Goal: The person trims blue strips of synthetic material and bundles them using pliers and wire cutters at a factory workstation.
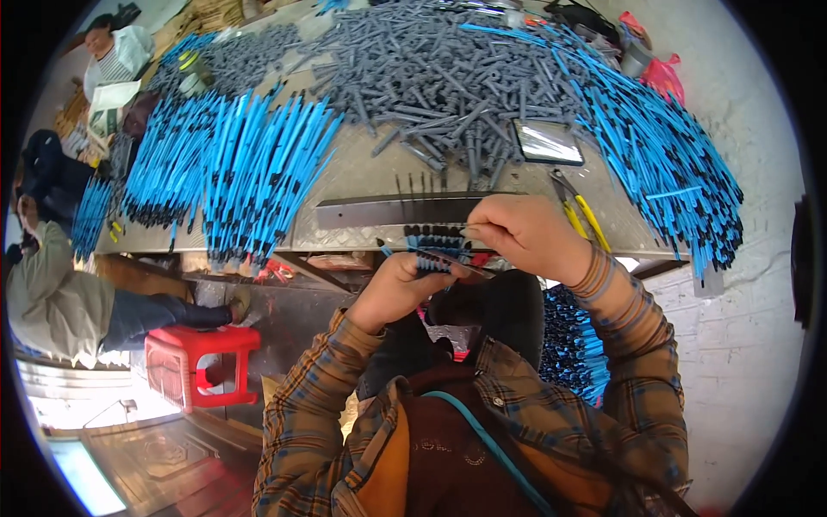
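Note:
In front of my lap, my left hand (pixel 398 289) is closed around a row of blue sticks with black ends (pixel 431 237), seen nearly end-on. My right hand (pixel 527 234) is pinched at the right end of that row; whatever lies between its thumb and finger is too small to make out. Just beyond both hands, a dark metal bar (pixel 353 214) lies along the near table edge, with several thin upright pins (pixel 422 184) at it. A hand tool with yellow handles (pixel 579 205), perhaps pliers, lies to the right of my right hand.
Grey plastic pieces (pixel 448 73) heap across the table's middle. Blue sticks pile at left (pixel 258 164) and right (pixel 663 164). A dark flat-screened device (pixel 549 142) lies near the grey heap. At left are a red stool (pixel 202 353) and a seated person (pixel 60 293); another person (pixel 116 56) sits farther back.

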Tool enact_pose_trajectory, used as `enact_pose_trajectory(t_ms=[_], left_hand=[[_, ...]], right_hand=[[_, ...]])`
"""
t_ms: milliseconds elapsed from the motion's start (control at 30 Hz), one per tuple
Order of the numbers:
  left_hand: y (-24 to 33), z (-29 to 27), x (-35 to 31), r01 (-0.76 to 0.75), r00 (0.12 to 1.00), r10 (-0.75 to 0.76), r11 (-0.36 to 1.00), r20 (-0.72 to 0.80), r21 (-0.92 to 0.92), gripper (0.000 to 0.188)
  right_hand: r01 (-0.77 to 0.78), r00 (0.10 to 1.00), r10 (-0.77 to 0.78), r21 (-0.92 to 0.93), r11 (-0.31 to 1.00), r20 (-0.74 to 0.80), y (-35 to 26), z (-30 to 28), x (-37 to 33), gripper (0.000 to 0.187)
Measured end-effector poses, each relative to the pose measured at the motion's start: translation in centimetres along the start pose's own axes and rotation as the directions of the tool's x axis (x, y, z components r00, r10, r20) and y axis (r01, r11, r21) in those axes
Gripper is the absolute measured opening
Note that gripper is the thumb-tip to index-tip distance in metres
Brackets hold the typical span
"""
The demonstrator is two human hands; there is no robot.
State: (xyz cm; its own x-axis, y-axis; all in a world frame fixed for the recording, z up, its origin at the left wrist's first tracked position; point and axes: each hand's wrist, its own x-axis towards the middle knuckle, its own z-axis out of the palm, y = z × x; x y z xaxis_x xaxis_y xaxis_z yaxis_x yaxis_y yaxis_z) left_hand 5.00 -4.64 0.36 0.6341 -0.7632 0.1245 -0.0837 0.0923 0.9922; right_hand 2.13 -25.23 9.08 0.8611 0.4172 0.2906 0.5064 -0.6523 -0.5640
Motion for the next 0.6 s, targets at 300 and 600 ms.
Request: enact_pose_trajectory(t_ms=[300,600], left_hand=[[-0.5,-0.2,-0.1,0.032,0.999,-0.035,0.994,-0.028,-0.101,0.017],[0.2,-0.2,-0.1,0.081,0.997,-0.077,0.977,0.026,-0.199,0.02]], right_hand=[[-0.064,0.996,0.057,0.091,0.994,0.073,1.6,-1.7,1.0,0.012],[-0.417,0.905,0.381,-0.578,0.702,-0.191,19.5,-5.4,-0.2,0.014]])
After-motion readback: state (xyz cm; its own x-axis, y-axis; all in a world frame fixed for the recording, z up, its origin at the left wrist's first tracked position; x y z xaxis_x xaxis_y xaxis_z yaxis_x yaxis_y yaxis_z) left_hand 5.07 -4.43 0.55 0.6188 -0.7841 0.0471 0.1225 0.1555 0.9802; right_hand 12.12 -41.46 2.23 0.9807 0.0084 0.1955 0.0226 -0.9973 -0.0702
